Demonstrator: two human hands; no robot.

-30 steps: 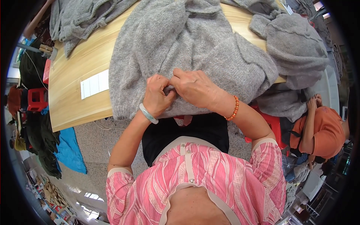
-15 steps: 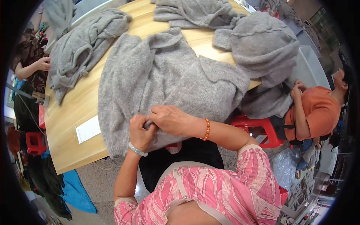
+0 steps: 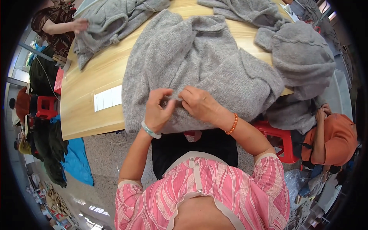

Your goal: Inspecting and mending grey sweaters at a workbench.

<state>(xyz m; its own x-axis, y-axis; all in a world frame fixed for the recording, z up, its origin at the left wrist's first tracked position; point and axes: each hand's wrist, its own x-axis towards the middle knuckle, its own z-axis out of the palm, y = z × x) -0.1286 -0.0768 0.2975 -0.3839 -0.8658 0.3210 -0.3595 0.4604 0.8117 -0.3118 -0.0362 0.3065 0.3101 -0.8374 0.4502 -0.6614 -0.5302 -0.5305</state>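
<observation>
A fuzzy grey knit sweater (image 3: 226, 69) lies spread on the table in front of me, its lower edge hanging over the table's near side. Over its near part is my left hand (image 3: 156, 111), with thumb and forefinger apart in a curve. My right hand (image 3: 201, 102) is close beside it, fingers bent and pressed together near the left thumb. What the right fingertips pinch, if anything, is too small to make out. A pale bangle (image 3: 150, 131) circles my left wrist and an orange bead bracelet (image 3: 233, 124) my right.
On the wooden table (image 3: 88, 124), a white paper strip (image 3: 108, 99) lies left of the sweater. More grey knitwear (image 3: 303, 55) is heaped right and far. A co-worker's hand (image 3: 79, 25) touches a garment at far left. Someone in orange (image 3: 337, 140) sits right, near a red stool (image 3: 281, 140).
My left thumb and forefinger have spread apart, and the hands have separated slightly. The view has shifted, moving the table up and right. The far-left co-worker's hand has reached onto the garment there.
</observation>
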